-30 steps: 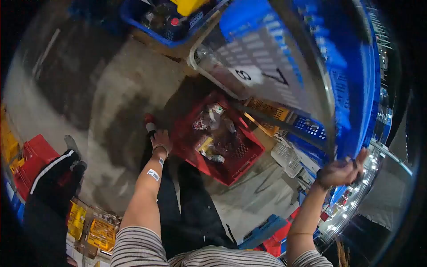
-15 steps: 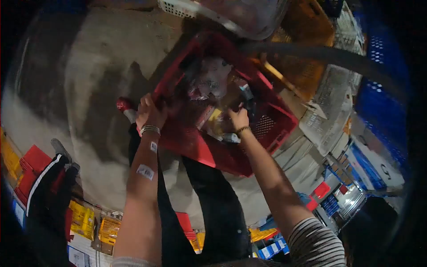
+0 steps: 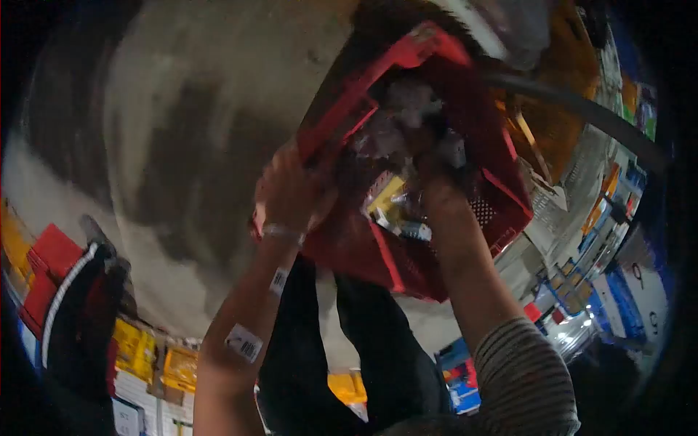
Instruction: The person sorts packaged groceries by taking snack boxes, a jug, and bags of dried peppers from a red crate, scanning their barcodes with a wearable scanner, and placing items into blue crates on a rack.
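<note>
A red plastic crate (image 3: 342, 251) is tilted in front of my legs. My left hand (image 3: 287, 192) is on its left rim, fingers curled over the edge, somewhat blurred. My right hand (image 3: 430, 166) reaches down inside the crate among the contents; blur and shadow hide its fingers. Near it lie a yellow and pink packet (image 3: 389, 192), a small white and blue item (image 3: 416, 230) and a pale crumpled plastic bag (image 3: 407, 102). What the right hand touches cannot be made out.
An orange crate (image 3: 574, 94) stands at the upper right, with a dark curved band (image 3: 574, 102) crossing in front. Another person's dark-clothed leg (image 3: 69, 305) is at the left. Yellow crates (image 3: 134, 349) line the lower left, and blue and white boxes (image 3: 625, 298) the right.
The red crate has shifted to the right in view and tipped, with my left hand still on its rim. My right hand has moved deeper, toward the far part of the crate.
</note>
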Available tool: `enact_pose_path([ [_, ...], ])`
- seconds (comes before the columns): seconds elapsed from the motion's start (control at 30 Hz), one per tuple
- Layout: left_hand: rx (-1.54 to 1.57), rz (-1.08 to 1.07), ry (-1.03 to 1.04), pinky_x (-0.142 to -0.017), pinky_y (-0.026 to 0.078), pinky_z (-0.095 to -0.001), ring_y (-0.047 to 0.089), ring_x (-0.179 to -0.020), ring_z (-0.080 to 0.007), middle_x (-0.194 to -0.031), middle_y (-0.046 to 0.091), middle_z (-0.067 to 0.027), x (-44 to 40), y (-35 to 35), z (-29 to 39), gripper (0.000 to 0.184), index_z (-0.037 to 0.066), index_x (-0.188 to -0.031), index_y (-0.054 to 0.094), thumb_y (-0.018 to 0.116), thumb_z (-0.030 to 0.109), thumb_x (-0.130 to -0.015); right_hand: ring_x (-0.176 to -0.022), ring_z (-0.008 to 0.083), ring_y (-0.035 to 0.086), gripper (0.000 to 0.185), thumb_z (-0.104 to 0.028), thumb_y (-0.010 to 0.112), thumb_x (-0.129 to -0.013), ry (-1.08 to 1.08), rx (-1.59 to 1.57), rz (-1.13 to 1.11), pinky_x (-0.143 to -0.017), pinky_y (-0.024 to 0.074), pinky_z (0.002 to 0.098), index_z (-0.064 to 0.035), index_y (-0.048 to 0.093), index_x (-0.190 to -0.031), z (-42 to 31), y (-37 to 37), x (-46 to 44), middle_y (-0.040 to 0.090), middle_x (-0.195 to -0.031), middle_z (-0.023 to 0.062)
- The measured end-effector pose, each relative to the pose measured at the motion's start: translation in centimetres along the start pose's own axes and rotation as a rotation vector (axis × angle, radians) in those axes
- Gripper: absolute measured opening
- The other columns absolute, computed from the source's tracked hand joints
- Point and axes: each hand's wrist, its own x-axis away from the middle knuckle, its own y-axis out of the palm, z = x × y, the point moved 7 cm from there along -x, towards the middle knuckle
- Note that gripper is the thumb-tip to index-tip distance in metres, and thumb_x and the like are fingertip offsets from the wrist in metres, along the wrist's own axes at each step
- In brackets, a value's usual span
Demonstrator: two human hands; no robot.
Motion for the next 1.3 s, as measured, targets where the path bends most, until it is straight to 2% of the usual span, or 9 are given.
enact_pose_path([
  [0.2, 0.108, 0.029, -0.006, -0.093, 0.040, -0.0445, 0.044, -0.116, -0.0329, -0.133, 0.040, -0.0145, 0.8, -0.1, -2.5, 0.086, 0.004, -0.140, 0.023, 0.061, 0.041, -0.073, -0.109, 0.0371, 0.052, 0.070, -0.049, 0.065, -0.074, 0.077, 0.048, 0.061, -0.093, 0.0403, 0.0413, 0.0003, 0.049, -0.121, -0.4, -2.1, 1.1, 0.053, -0.118, 0.0242],
  [0.67, 0.277, 0.167, 0.010, -0.094, 0.039, -0.0416, 0.047, -0.116, -0.0289, -0.123, 0.049, -0.0149, 4.0, -1.3, -4.2, 0.072, 0.004, -0.130, 0.039, 0.057, 0.049, -0.076, -0.109, 0.0387, 0.051, 0.064, -0.042, 0.066, -0.076, -0.057, 0.019, 0.198, -0.092, 0.0417, 0.0424, 0.0016, 0.051, -0.120, -4.2, -4.7, 4.0, 0.053, -0.118, 0.0255],
  [0.73, 0.468, 0.063, -0.042, -0.093, 0.040, -0.0429, 0.048, -0.113, -0.0303, -0.122, 0.049, -0.0168, 5.3, -2.4, -5.2, 0.068, 0.003, -0.127, 0.042, 0.059, 0.046, -0.077, -0.109, 0.0389, 0.051, 0.063, -0.041, 0.066, -0.076, -0.143, -0.046, 0.218, -0.091, 0.0419, 0.0425, 0.0018, 0.051, -0.119, -3.7, -5.7, 5.4, 0.053, -0.118, 0.0256],
  [0.83, 0.496, 0.824, -0.130, -0.091, 0.043, -0.0409, 0.050, -0.108, -0.0342, -0.112, 0.053, -0.0186, 8.8, -3.3, -6.6, 0.064, 0.002, -0.118, 0.048, 0.071, 0.034, -0.067, -0.099, 0.0342, 0.055, 0.059, -0.035, 0.071, -0.071, -0.297, -0.323, 0.229, -0.086, 0.0433, 0.0412, 0.0021, 0.053, -0.113, -4.7, -9.3, 8.1, 0.056, -0.110, 0.0216],
  [0.97, 1.061, 0.624, -0.064, -0.093, 0.042, -0.0392, 0.047, -0.113, -0.0314, -0.119, 0.050, -0.0156, 16.8, -3.3, -2.5, 0.075, 0.003, -0.128, 0.036, 0.073, 0.033, -0.071, -0.089, 0.0280, 0.059, 0.042, -0.022, 0.072, -0.067, -0.507, -0.389, 0.092, -0.077, 0.0459, 0.0396, -0.0013, 0.058, -0.101, -11.7, -22.5, 23.5, 0.061, -0.098, 0.0178],
  [1.03, 1.498, 0.350, 0.010, -0.094, 0.042, -0.0384, 0.044, -0.118, -0.0293, -0.124, 0.047, -0.0133, 20.1, -2.8, 1.8, 0.083, 0.004, -0.134, 0.027, 0.074, 0.034, -0.072, -0.089, 0.0304, 0.059, 0.044, -0.028, 0.066, -0.073, -1.264, -0.164, 0.501, -0.076, 0.0470, 0.0390, -0.0026, 0.057, -0.108, -13.7, -23.6, 30.7, 0.060, -0.094, 0.0146],
  [1.1, 1.670, 0.430, 0.119, -0.094, 0.043, -0.0400, 0.041, -0.120, -0.0250, -0.130, 0.041, -0.0106, 22.7, -4.4, 4.0, 0.089, 0.007, -0.138, 0.017, 0.074, 0.031, -0.074, -0.085, 0.0297, 0.056, 0.041, -0.022, 0.064, -0.071, -1.397, -0.456, 0.397, -0.078, 0.0453, 0.0392, -0.0061, 0.057, -0.108, -14.8, -23.5, 36.0, 0.059, -0.091, 0.0103],
  [1.13, 1.948, 0.396, 0.175, -0.092, 0.045, -0.0413, 0.041, -0.120, -0.0255, -0.133, 0.038, -0.0107, 23.7, -5.4, 5.3, 0.083, 0.007, -0.137, 0.021, 0.073, 0.024, -0.076, -0.090, 0.0303, 0.054, 0.042, -0.020, 0.064, -0.069, -1.355, -0.459, 0.010, -0.086, 0.0408, 0.0418, -0.0083, 0.056, -0.109, -16.0, -21.7, 36.8, 0.058, -0.098, 0.0102],
  [1.3, 2.132, 0.592, -0.017, -0.089, 0.046, -0.0420, 0.050, -0.112, -0.0267, -0.120, 0.050, -0.0101, 26.1, -4.3, 2.8, 0.054, 0.005, -0.130, 0.036, 0.060, 0.019, -0.083, -0.101, 0.0328, 0.049, 0.045, -0.017, 0.066, -0.067, -1.529, -0.459, -0.078, -0.092, 0.0338, 0.0431, -0.0108, 0.053, -0.109, -18.6, -26.1, 41.4, 0.053, -0.111, 0.0120],
])
